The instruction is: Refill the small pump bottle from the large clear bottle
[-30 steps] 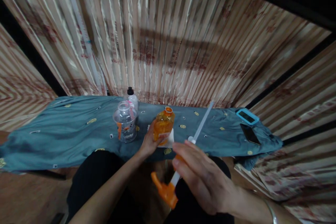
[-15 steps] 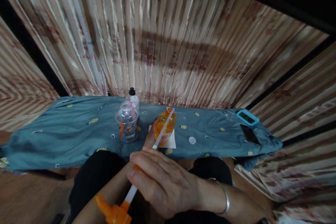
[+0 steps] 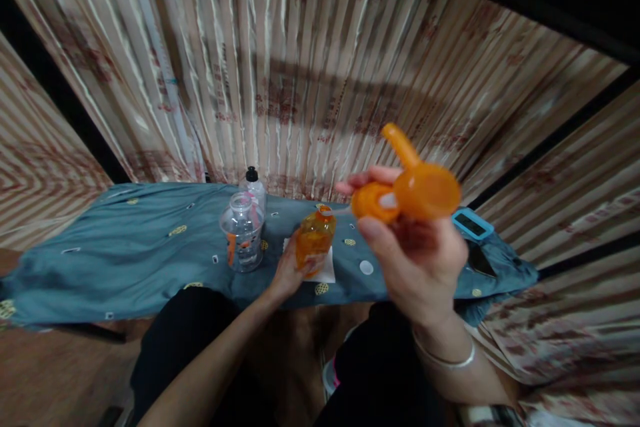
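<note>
My left hand (image 3: 287, 275) is wrapped round the side of a clear bottle of orange liquid (image 3: 315, 245), which stands on a white sheet (image 3: 327, 270) on the cloth. Raised to the right, my right hand (image 3: 423, 270) grips an orange pump head (image 3: 427, 190) by its collar, the spout pointing up and away from me. From the collar a pale dip tube (image 3: 342, 211) stretches left to the bottle's mouth. Whether the tube's tip is inside the neck, I cannot tell.
Left of the bottle stand a clear plastic cup (image 3: 235, 240) with a clear bottle in it and a black-capped bottle (image 3: 256, 192). On the teal cloth (image 3: 150, 253) lie a white disc (image 3: 367, 267), a blue-framed device (image 3: 473, 223) and a partly covered dark phone (image 3: 481, 260).
My right hand has lifted the pump head from low in front of me up to the right. The tube's far end now lies by the bottle mouth. My left hand stays on the bottle.
</note>
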The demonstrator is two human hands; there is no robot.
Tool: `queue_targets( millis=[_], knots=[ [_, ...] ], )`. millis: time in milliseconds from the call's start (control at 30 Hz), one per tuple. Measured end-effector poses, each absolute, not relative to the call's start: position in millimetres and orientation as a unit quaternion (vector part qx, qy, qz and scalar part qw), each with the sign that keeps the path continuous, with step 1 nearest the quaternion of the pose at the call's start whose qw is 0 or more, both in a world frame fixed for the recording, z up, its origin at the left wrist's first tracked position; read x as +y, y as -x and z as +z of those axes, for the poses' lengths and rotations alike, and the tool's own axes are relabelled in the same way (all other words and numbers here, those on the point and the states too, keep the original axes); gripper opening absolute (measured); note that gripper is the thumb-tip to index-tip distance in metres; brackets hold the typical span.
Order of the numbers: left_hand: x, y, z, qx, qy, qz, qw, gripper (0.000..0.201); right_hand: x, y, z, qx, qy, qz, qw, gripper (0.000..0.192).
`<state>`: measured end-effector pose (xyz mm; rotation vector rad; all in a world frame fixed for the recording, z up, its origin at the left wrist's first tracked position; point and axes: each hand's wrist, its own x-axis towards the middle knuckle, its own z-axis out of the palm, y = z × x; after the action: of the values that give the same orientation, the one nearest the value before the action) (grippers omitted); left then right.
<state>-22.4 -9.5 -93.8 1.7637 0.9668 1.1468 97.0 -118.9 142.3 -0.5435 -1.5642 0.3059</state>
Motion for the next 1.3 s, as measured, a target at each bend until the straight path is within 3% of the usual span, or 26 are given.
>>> queue_targets(
  millis=[133, 233, 367, 533, 1133, 1300],
  knots=[
    [-6.4, 24.6, -98.3, 0.384, -0.691, 0.445, 0.421, 0.083, -71.9, -140.9, 154.6, -0.635, 0.248, 0.231, 0.694, 0.021],
    [-6.0, 25.7, -99.2, 0.380, -0.690, 0.451, 0.420, 0.083, -36.9, -165.9, 140.3, -0.592, 0.291, 0.287, 0.695, 0.038],
    [-6.0, 26.3, -99.9, 0.373, -0.691, 0.457, 0.417, 0.082, -12.0, -172.8, 104.3, -0.587, 0.374, 0.372, 0.614, 0.056],
    [-6.6, 27.3, -100.0, 0.372, -0.692, 0.451, 0.424, 0.083, -4.2, -162.0, 70.7, -0.640, 0.403, 0.416, 0.504, 0.061],
    [-12.3, 25.3, -89.8, 0.387, -0.677, 0.442, 0.443, 0.077, -8.5, -164.0, 42.2, -0.696, 0.410, 0.369, 0.460, 0.045],
    [-12.0, 26.1, -90.8, 0.375, -0.686, 0.442, 0.440, 0.076, -7.9, -169.4, 52.1, -0.745, 0.412, 0.328, 0.409, 0.042]
  ],
)
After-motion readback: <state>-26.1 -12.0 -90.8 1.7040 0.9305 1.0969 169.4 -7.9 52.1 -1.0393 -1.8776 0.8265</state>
